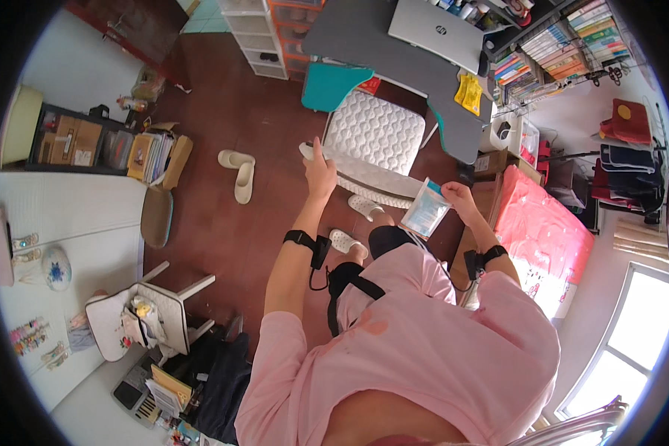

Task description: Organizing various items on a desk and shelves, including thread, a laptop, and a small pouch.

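My left hand (320,174) is at the left end of the white backrest (368,170) of a chair, with its index finger pointing away from me; whether it grips the backrest cannot be told. The chair's quilted white seat cushion (376,131) lies just beyond. On the right, my right hand (460,199) holds a clear plastic packet (425,209) with a blue top edge by its upper corner. The packet hangs in front of the backrest's right end, above my knee. Its contents look pale blue and white.
Beyond the chair stands a dark grey desk (362,33) with a silver HP laptop (437,29) and yellow packets (468,95). Cream slippers (244,179) lie on the red floor at left. A white chair (175,312) stands at lower left, a pink-covered box (535,217) at right.
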Tool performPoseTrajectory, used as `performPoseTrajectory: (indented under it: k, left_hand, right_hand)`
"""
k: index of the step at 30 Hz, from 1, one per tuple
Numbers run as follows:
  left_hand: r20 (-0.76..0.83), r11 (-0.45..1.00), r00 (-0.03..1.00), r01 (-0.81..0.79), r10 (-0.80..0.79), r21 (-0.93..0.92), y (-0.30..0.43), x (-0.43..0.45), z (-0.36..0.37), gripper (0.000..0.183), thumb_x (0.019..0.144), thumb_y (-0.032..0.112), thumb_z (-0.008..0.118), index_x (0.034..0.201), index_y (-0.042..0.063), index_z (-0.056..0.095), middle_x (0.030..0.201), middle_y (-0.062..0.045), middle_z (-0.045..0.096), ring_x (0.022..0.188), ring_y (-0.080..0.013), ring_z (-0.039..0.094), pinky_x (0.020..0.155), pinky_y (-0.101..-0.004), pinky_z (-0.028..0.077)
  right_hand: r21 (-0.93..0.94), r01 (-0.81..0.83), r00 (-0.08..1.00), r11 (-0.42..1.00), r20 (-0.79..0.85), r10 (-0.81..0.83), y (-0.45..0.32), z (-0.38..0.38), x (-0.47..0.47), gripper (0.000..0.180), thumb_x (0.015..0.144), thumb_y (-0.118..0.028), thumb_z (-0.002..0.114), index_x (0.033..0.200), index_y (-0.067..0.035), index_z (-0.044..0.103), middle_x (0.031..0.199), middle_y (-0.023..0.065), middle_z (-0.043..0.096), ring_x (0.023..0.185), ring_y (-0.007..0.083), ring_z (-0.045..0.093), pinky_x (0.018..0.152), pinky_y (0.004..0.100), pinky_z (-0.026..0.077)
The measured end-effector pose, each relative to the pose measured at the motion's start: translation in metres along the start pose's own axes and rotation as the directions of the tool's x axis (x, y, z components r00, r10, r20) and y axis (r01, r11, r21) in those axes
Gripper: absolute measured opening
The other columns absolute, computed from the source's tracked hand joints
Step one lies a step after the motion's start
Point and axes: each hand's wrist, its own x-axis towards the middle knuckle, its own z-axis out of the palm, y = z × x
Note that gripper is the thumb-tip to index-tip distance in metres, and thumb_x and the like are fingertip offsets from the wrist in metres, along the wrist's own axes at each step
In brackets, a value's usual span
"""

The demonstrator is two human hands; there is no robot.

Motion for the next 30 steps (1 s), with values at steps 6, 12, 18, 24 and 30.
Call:
performPoseTrajectory:
  k: [6, 12, 18, 24, 30]
  left_hand:
    - [0.093, 1.0, 0.996, -0.004, 0.006, -0.025, 0.039, 0.044, 0.034, 0.066, 0.089, 0.018, 0.046, 0.147, 0.014, 0.016, 0.129, -0.039, 0.033, 0.114, -0.0512, 0.043, 0.095, -0.0488, 0.039]
    - [0.191, 0.993, 0.978, -0.061, 0.078, -0.098, 0.07, 0.088, 0.063, 0.081, 0.087, 0.03, 0.058, 0.146, 0.006, 0.009, 0.137, -0.039, 0.024, 0.121, -0.0525, 0.035, 0.099, -0.0476, 0.035]
    - [0.289, 0.982, 0.939, -0.173, 0.186, -0.068, 0.062, 0.125, 0.083, 0.089, 0.085, 0.031, 0.062, 0.148, 0.008, 0.003, 0.139, -0.039, 0.013, 0.126, -0.0509, 0.027, 0.103, -0.0454, 0.03]
    - [0.657, 0.997, 0.752, 0.082, -0.053, -0.014, 0.088, 0.141, 0.054, 0.091, 0.088, 0.04, 0.057, 0.148, 0.016, -0.006, 0.153, -0.02, 0.005, 0.134, -0.0447, 0.02, 0.105, -0.0512, 0.025]
    - [0.887, 0.886, 0.461, -0.424, 0.035, 0.186, 0.102, 0.225, -0.02, 0.064, 0.094, 0.043, 0.047, 0.144, 0.012, 0.023, 0.144, -0.02, 0.033, 0.125, -0.0361, 0.044, 0.098, -0.0411, 0.04]
  right_hand:
    - [-0.015, 0.201, 0.907, 0.98, -0.375, -0.191, 0.005, -0.01, 0.034, 0.013, 0.088, -0.013, 0.063, 0.093, -0.001, 0.063, 0.082, -0.0015, 0.063, 0.075, 0.005, 0.055, 0.066, 0.0214, 0.045]
    - [-0.371, 0.257, 0.385, 0.892, -0.807, -0.447, 0.0, 0.0, 0.084, 0.019, 0.085, -0.017, 0.065, 0.089, 0.001, 0.064, 0.079, 0.0108, 0.066, 0.075, 0.0168, 0.063, 0.067, 0.0298, 0.048]
    - [-0.355, 0.185, 0.16, 0.916, -0.909, -0.385, -0.008, 0.005, 0.101, 0.017, 0.087, -0.017, 0.063, 0.087, 0.0, 0.062, 0.073, 0.0085, 0.064, 0.066, 0.0145, 0.059, 0.061, 0.0291, 0.047]
    - [-0.282, 0.17, 0.298, 0.944, -0.899, -0.322, 0.002, -0.01, 0.092, 0.018, 0.087, -0.016, 0.063, 0.089, 0.002, 0.063, 0.074, 0.006, 0.063, 0.069, 0.0109, 0.058, 0.063, 0.0257, 0.046]
    - [-0.218, 0.158, 0.48, 0.963, -0.836, -0.267, -0.079, -0.006, 0.063, 0.017, 0.085, -0.015, 0.064, 0.091, 0.001, 0.064, 0.076, 0.0088, 0.065, 0.07, 0.0125, 0.061, 0.062, 0.0271, 0.048]
